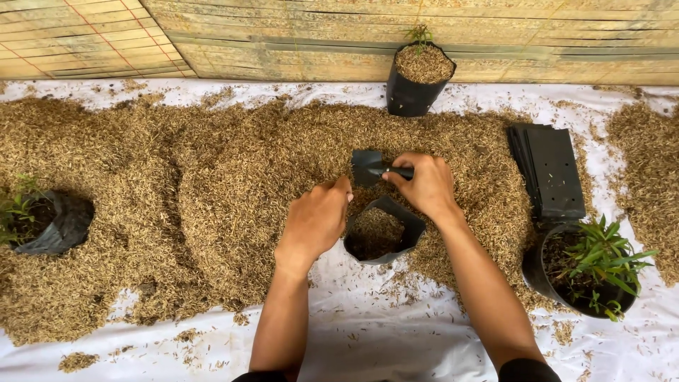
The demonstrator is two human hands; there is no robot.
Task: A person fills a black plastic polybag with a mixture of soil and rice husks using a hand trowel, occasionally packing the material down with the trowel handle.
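We see two bare arms reaching out over a white sheet [368, 332] spread on the ground and heaped with dry rice husk [212, 191]. The right hand [423, 185] is clenched around the dark handle of a small black trowel [369, 167], whose blade points left and sits just above the husk heap. The left hand [316, 219] is curled at the near rim of a small black grow bag [396, 219]; we judge that its fingers pinch the rim, though the back of the hand hides the grip. That bag stands open between the two hands, at the near edge of the heap, and is partly filled with husk. The trowel blade hangs just beyond the bag's far rim. Behind the heap, against a bamboo wall [424, 35], stands a filled bag [417, 81] topped with husk and a tiny green shoot. To the right lies a flat stack of empty black bags [552, 170], and nearer to us on that side a black bag holds a leafy green seedling [598, 265]. At the far left another black bag with a plant [49, 223] lies half sunk in the husk.
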